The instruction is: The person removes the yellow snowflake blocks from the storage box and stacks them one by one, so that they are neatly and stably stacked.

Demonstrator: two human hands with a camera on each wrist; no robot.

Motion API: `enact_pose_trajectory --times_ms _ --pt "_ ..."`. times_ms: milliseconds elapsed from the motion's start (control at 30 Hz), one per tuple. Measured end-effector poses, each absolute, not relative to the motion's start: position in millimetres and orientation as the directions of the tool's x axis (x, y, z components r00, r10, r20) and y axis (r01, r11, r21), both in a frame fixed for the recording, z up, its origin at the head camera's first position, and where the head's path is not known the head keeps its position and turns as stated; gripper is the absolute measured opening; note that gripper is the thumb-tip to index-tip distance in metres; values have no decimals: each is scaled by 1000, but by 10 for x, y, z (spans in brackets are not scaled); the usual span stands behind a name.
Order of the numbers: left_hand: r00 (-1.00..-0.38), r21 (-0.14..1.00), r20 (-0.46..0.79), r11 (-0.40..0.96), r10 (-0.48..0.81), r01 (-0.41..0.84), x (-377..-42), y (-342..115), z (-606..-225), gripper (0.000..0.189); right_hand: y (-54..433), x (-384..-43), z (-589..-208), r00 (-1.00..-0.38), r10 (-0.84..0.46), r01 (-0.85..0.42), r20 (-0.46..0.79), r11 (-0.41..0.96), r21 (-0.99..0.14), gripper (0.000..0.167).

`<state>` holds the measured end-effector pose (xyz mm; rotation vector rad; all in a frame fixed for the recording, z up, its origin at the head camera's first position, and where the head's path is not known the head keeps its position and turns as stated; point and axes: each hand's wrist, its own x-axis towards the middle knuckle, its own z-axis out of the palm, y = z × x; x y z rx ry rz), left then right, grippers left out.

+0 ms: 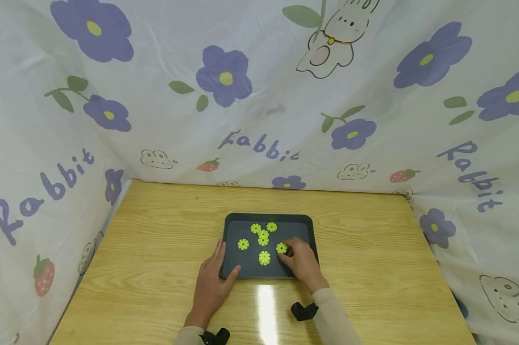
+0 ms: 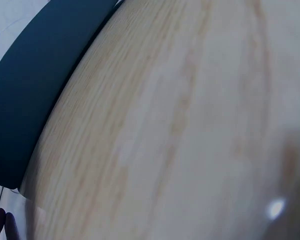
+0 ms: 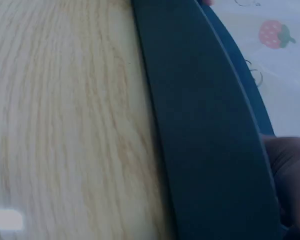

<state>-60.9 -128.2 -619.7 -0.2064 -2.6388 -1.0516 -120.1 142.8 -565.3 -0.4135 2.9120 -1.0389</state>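
A dark shallow tray (image 1: 246,268) lies on the table with several yellow-green notched plastic discs in it. My left hand (image 1: 212,282) is at the tray's left edge, fingers straight along its side and thumb near the front left corner. Over the tray's right part, my right hand (image 1: 302,261) pinches one notched disc (image 1: 281,248) between thumb and fingers. Left of it is another disc (image 1: 264,258), and further left lies a single disc (image 1: 243,244). Toward the back a few overlap around one disc (image 1: 263,239). The right wrist view shows the tray's outer wall (image 3: 205,125), with part of the right hand beyond the rim.
The wooden table (image 1: 371,249) surrounds the tray on all sides. A white cloth (image 1: 259,115) printed with flowers and rabbits hangs behind and at both sides. Black wrist cameras sit on both forearms, one of them the right wrist camera (image 1: 304,311) near the tray's front.
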Motion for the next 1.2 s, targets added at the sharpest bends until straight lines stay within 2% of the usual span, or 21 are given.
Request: enact_pose_trajectory --times_ms 267,433,600,867,1200 --pt "-949 646 316 727 26 235 -610 -1286 -6196 82 1659 -1191 -5496 -962 -127 -253 240 743 -620 35" --pt "-948 647 317 725 27 237 -623 -1302 -6195 82 1900 -1208 -5444 -960 -20 -201 280 744 -637 37" --pt "-945 637 325 731 31 244 -631 -1307 -6216 83 2150 -1173 -5520 -969 90 -93 231 733 -674 42" --pt "-945 643 327 725 34 248 -616 -1301 -6240 82 2466 -1069 -5775 -976 210 112 54 703 -702 43" --pt "-951 650 309 723 32 236 -608 -1294 -6231 82 2650 -1048 -5846 -969 245 174 -3 677 -715 44"
